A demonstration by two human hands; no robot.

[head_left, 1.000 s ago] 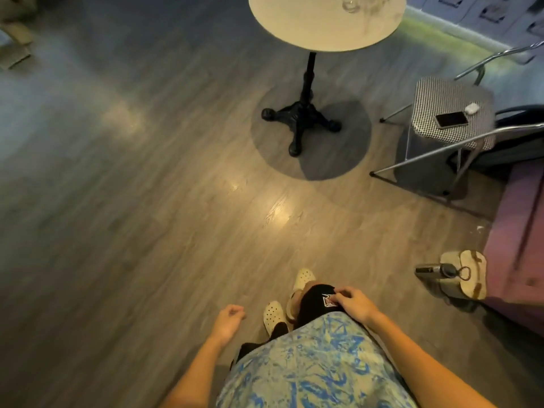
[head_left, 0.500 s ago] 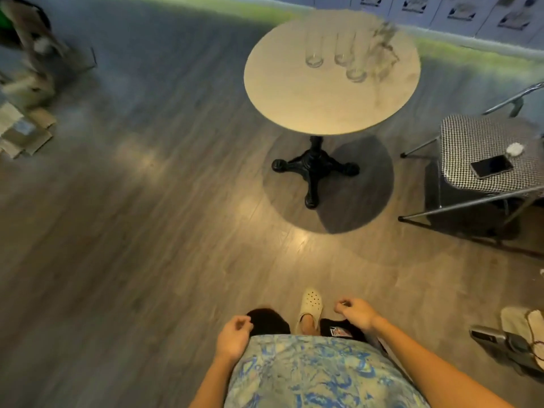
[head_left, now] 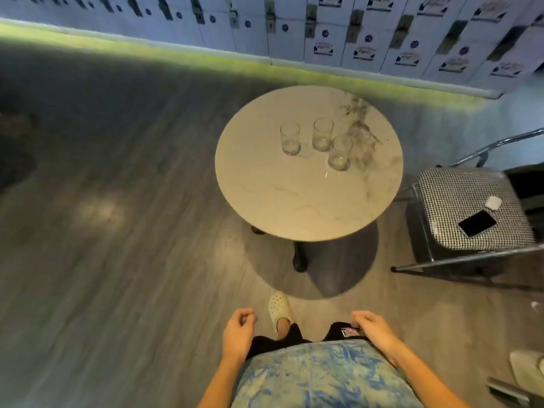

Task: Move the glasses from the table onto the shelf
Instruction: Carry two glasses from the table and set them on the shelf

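Note:
Three clear drinking glasses stand upright on the far half of a round pale marble table [head_left: 282, 207]: a left glass [head_left: 290, 139], a middle glass [head_left: 322, 134] and a right glass [head_left: 340, 153]. My left hand [head_left: 238, 334] hangs low in front of my body with loosely curled fingers, holding nothing. At my right hip, my right hand [head_left: 373, 328] is also loosely curled and holds nothing. Both hands are well short of the table. No shelf is in view.
A metal-framed chair [head_left: 471, 213] with a houndstooth seat stands right of the table, carrying a dark phone [head_left: 477, 223] and a small white object [head_left: 494, 202]. White stacked boxes [head_left: 353, 30] line the far wall. The table's black pedestal foot [head_left: 300, 257] stands between me and the tabletop.
The view has tilted up and moved closer to the table, so the glasses and far wall now show fully. Both hands stay low by my body, holding nothing.

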